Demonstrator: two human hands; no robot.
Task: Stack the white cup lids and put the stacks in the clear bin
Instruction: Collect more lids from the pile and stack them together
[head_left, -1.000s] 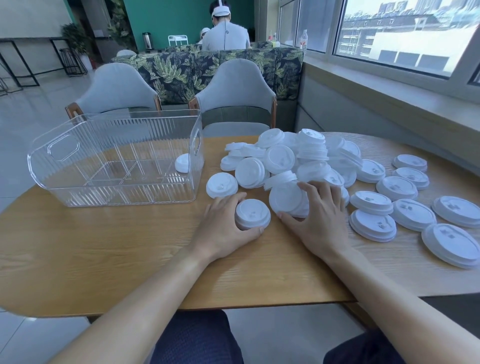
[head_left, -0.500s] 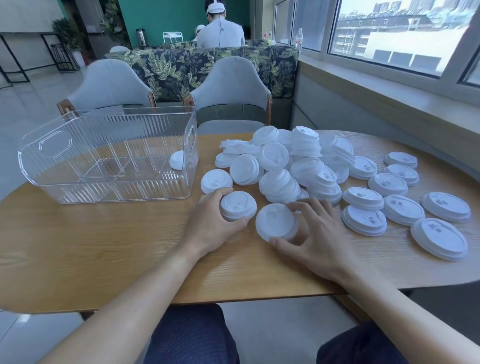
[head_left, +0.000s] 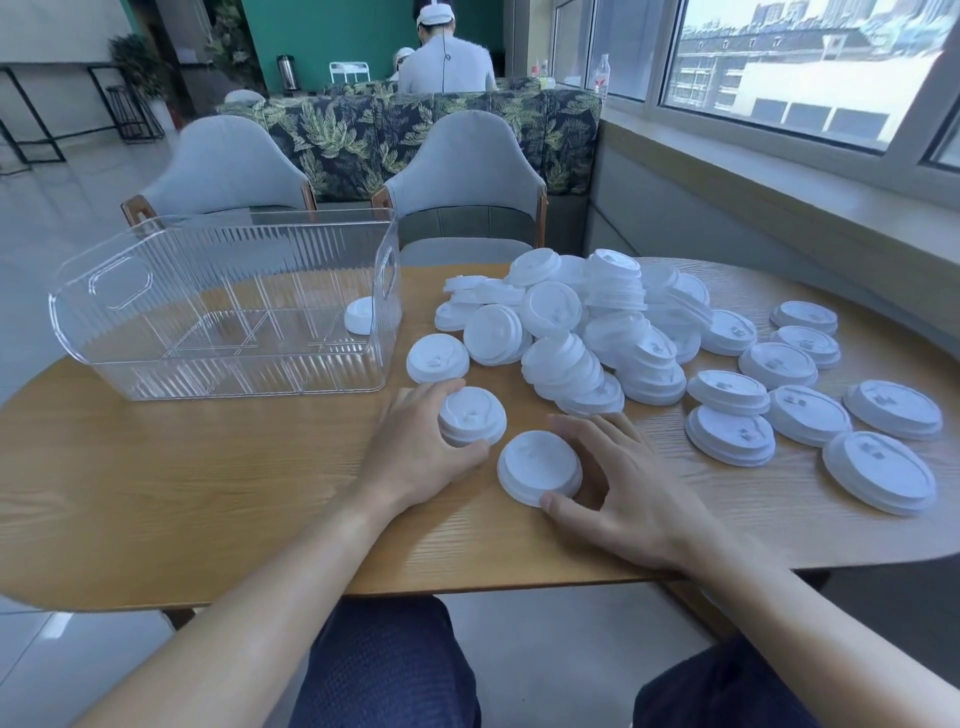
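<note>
A short stack of white cup lids (head_left: 471, 415) stands on the wooden table (head_left: 182, 493), and my left hand (head_left: 415, 457) grips it from the left with thumb and fingers curled round its rim. Just right of it, my right hand (head_left: 618, 486) holds a single lid (head_left: 537, 467), tilted up off the table, between thumb and fingers. A big heap of lids (head_left: 582, 332) lies behind both hands. The clear bin (head_left: 156, 291) stands at the left, with dividers inside and one lid (head_left: 359, 315) at its right wall.
Several larger lids (head_left: 805, 410) lie spread flat on the right side of the table. One loose lid (head_left: 437, 357) sits between bin and stack. Two grey chairs (head_left: 467, 176) stand behind the table. A person sits beyond the sofa.
My right hand has pulled one lid out of the heap toward me and tilted it up beside the stack. My left hand has stayed on the stack.
</note>
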